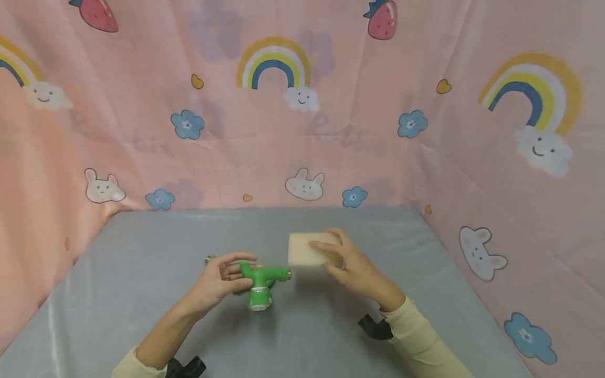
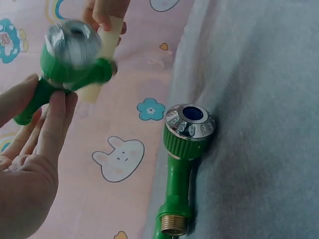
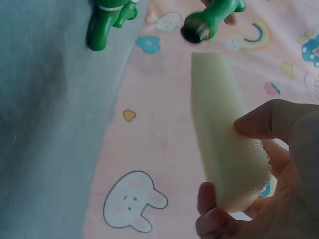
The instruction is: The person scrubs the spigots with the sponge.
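My left hand [image 1: 219, 283] pinches a green hose fitting [image 1: 260, 299] between thumb and fingers, lifted above the table. It has a silver end, blurred in the left wrist view, and a side branch with a brass-coloured tip. My right hand [image 1: 356, 268] grips a cream sponge block [image 1: 304, 249], thumb on one face and fingers on the other. The sponge [image 3: 219, 134] is close to the branch tip; I cannot tell whether they touch. A second green fitting [image 2: 177, 179], with a chrome ring and brass thread, lies on the table, mostly hidden behind my left hand in the head view.
Grey cloth covers the table [image 1: 312, 336]. A pink printed curtain [image 1: 350, 152] hangs along its back and sides. Black wrist mounts [image 1: 376, 328] stick out beside both cream sleeves [image 1: 420, 341].
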Tool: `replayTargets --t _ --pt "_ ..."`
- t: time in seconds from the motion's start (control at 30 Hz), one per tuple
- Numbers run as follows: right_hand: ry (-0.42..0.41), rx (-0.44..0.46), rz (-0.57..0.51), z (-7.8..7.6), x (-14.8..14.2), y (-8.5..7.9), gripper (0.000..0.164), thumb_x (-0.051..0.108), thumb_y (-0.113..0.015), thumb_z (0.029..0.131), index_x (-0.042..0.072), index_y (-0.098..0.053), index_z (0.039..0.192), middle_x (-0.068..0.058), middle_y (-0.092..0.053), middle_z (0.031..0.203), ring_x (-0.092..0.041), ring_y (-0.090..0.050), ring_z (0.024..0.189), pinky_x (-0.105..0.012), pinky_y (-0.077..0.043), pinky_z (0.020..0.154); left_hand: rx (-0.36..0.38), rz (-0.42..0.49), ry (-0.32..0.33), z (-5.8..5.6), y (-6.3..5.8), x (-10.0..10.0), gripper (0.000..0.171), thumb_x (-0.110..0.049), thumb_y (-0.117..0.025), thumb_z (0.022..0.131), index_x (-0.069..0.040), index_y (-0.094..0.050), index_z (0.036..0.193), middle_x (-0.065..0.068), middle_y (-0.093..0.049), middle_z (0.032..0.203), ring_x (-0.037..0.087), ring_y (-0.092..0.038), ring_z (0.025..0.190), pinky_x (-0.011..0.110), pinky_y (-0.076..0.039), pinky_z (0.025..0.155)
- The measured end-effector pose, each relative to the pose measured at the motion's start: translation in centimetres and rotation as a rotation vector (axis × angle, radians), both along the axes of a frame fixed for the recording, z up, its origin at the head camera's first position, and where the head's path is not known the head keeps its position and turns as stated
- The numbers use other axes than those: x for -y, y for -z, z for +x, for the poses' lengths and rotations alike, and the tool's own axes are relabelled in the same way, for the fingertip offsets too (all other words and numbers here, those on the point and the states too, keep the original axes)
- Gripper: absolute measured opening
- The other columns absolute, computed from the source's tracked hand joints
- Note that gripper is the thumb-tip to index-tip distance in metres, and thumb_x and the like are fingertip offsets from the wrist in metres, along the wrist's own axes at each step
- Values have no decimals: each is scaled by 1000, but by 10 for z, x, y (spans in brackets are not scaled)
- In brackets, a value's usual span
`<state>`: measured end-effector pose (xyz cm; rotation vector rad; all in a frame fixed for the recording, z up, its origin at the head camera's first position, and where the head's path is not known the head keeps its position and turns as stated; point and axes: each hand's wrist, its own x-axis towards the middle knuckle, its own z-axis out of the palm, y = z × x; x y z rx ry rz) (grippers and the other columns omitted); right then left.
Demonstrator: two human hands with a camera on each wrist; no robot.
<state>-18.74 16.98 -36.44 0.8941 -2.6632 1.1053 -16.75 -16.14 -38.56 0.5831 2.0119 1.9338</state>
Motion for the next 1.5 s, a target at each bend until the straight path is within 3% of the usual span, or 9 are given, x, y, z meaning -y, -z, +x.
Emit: replayTargets --t 0.2,0.33,0.53,0.63,0.9,1.03,1.17,1.33,1.5 --pt "-82 -43 -98 8 16 1 55 1 -64 92 18 -58 144 -18 -37 151 -34 -52 122 -32 -54 83 38 47 -16 -1 2 2 44 -7 -65 98 6 -50 136 8 -70 130 9 -71 110 25 -59 91" --pt "-164 -12 -99 13 28 5 55 2 -63 95 18 -55 146 -20 -34 152 -36 -50 123 -28 -56 80 14 44 5 1 2 1 36 -10 -61 101 -2 -49 134 15 -65 136 11 -71 109 27 -60 88" --pt "-138 55 -72 9 24 7 53 4 -63 96 18 -55 146 -22 -33 152 -35 -52 114 -24 -53 65 -27 31 5 1 3 1 30 -15 -52 106 -5 -43 134 17 -60 142 8 -69 114 27 -59 89" --pt "-115 41 -46 4 19 5 51 6 -63 97 18 -56 146 -22 -34 150 -35 -52 114 -26 -52 71 -65 11 -14 0 3 2 31 -16 -48 108 -3 -39 134 24 -55 145 6 -67 117 29 -59 91" --pt "-150 4 -95 7 36 6 52 6 -65 96 18 -56 146 -19 -35 151 -32 -52 119 -27 -56 75 -71 -149 -45 -1 -3 3 27 -16 -32 112 -7 -24 136 29 -67 116 35 -68 114 51 -54 101" --pt "-153 -14 -65 13 44 11 54 7 -66 96 19 -55 147 -22 -35 152 -34 -52 122 -29 -56 80 -52 -147 -20 2 -2 0 27 -22 -28 113 -9 -20 134 36 -61 124 36 -66 115 52 -54 101" --pt "-114 -52 -24 16 44 13 54 8 -68 95 19 -56 146 -24 -37 151 -34 -53 124 -36 -58 85 -31 -87 24 6 1 -5 30 -19 -42 110 -16 -18 127 33 -54 130 21 -62 114 36 -54 95" --pt "-90 -76 2 19 44 14 56 9 -71 93 22 -57 146 -23 -38 150 -35 -52 126 -43 -57 90 -31 -62 19 6 6 -9 59 -10 -66 98 -15 -18 132 28 -57 131 10 -63 111 27 -52 91" --pt "-57 -101 -13 16 40 15 55 7 -73 91 21 -59 143 -21 -40 148 -36 -52 126 -45 -57 91 -21 -64 -65 2 6 -5 72 -10 -70 95 -1 -27 151 31 -63 129 28 -69 110 26 -57 86"
